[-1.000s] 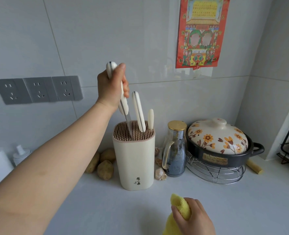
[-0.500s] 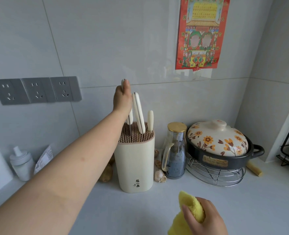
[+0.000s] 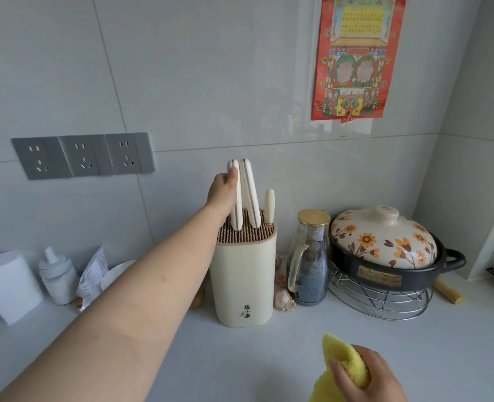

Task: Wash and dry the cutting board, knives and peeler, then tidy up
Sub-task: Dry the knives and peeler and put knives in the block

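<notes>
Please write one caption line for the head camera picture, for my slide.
Left hand grips a white-handled knife standing in the cream knife block; right hand holds a yellow cloth.

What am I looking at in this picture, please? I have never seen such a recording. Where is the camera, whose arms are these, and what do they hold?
There is no machine here: a person wears one camera on the head, so you see their own arms from above. The left hand grips the white handle of a knife that stands in the cream knife block, beside two other handles. The right hand, low in the picture, holds a yellow cloth in its fingers. On the pale counter also stand a glass jug and a flowered pot on a wire rack; garlic lies by the block.
</notes>
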The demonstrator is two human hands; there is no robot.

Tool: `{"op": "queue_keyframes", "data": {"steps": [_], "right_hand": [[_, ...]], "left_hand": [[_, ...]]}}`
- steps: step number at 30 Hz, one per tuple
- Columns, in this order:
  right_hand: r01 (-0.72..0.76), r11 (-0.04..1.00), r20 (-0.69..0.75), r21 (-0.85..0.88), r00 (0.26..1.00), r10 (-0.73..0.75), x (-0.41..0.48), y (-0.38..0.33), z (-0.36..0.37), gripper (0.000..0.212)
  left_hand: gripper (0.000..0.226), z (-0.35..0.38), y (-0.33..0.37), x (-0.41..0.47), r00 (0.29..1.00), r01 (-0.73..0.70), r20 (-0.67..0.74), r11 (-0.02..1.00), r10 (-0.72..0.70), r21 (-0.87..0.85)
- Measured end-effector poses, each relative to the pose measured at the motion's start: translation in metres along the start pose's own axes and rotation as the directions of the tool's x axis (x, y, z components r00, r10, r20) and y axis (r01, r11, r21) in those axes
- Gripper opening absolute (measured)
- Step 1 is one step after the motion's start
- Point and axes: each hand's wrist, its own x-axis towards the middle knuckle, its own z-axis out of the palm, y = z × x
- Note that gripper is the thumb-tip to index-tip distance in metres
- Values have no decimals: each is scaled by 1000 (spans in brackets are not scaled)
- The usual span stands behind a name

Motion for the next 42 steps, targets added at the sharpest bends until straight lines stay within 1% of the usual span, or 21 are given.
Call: {"op": "queue_keyframes", "data": {"steps": [1, 2, 3, 5, 6, 8, 10, 12, 13, 16, 18, 19, 22, 25, 28, 32, 35, 37, 39, 40, 42], "right_hand": [[-13, 1000, 3, 26, 1000, 13, -1, -2, -1, 56], [-21, 999, -12, 29, 1000, 21, -3, -3, -3, 69], [-23, 1000, -30, 13, 999, 24, -6, -5, -6, 76], [-12, 1000, -31, 3, 999, 12, -13, -9, -13, 55], [-25, 1000, -24, -9, 999, 24, -18, -12, -17, 51], [-7, 1000, -30, -30, 1000, 6, -28, -15, -29, 39], [8, 997, -61, -75, 998, -12, -39, -14, -42, 38], [-3, 996, -127, -85, 992, -8, -52, -16, -57, 38], [-25, 997, -165, -78, 986, 12, -60, -15, -64, 38], [-102, 993, -262, -54, 961, 85, -88, -5, -90, 28], [-164, 985, -325, -56, 936, 138, -114, 8, -110, 22], [-202, 977, -358, -69, 919, 165, -128, 16, -121, 23], [-327, 942, -472, -77, 844, 254, -169, 38, -160, 31], [-411, 911, -572, -31, 755, 321, -208, 49, -198, 31], [-455, 890, -638, -3, 687, 349, -243, 69, -229, 30], [-501, 865, -707, 13, 607, 362, -293, 89, -274, 19], [-524, 850, -776, 54, 514, 366, -329, 98, -317, 14], [-508, 856, -809, 97, 461, 365, -352, 103, -346, 12], [-508, 852, -823, 126, 425, 375, -375, 116, -372, 18], [-521, 843, -828, 134, 408, 384, -385, 125, -383, 23], [-552, 818, -818, 161, 389, 424, -399, 144, -401, 21]], "left_hand": [[32, -3, -2, -3, 1000, 2, 5, 1000, -3, 12], [32, -6, -4, -5, 1000, -4, -6, 1000, 5, 24], [34, -10, -6, -10, 999, -5, -37, 1000, 6, 31], [37, -20, -9, -24, 995, 7, -103, 999, -4, 38], [36, -25, -10, -32, 993, -3, -116, 999, 7, 37], [27, -29, -12, -48, 995, -32, -94, 999, 33, 10], [14, -26, -8, -71, 999, -48, -6, 998, 48, -48], [23, -17, -1, -100, 985, -75, 150, 993, 88, -89], [24, -10, 3, -116, 963, -89, 243, 990, 114, -110], [21, 22, 10, -162, 843, -117, 507, 981, 179, -152], [22, 51, 9, -191, 743, -116, 638, 978, 203, -175], [22, 66, 8, -208, 688, -113, 695, 977, 208, -181], [24, 107, 0, -263, 525, -67, 829, 980, 192, -185], [25, 143, -2, -324, 371, -11, 919, 990, 134, -140], [25, 172, 5, -384, 232, -7, 966, 994, 111, -112], [22, 194, 14, -457, 80, -24, 995, 998, 54, -52], [22, 213, 20, -509, -56, -116, 998, 993, -5, -2], [19, 227, 25, -542, -148, -186, 987, 982, -56, 28], [16, 240, 28, -573, -198, -218, 975, 974, -103, 59], [15, 246, 29, -588, -210, -211, 969, 974, -131, 86], [14, 257, 29, -616, -237, -165, 954, 975, -186, 149]]}}
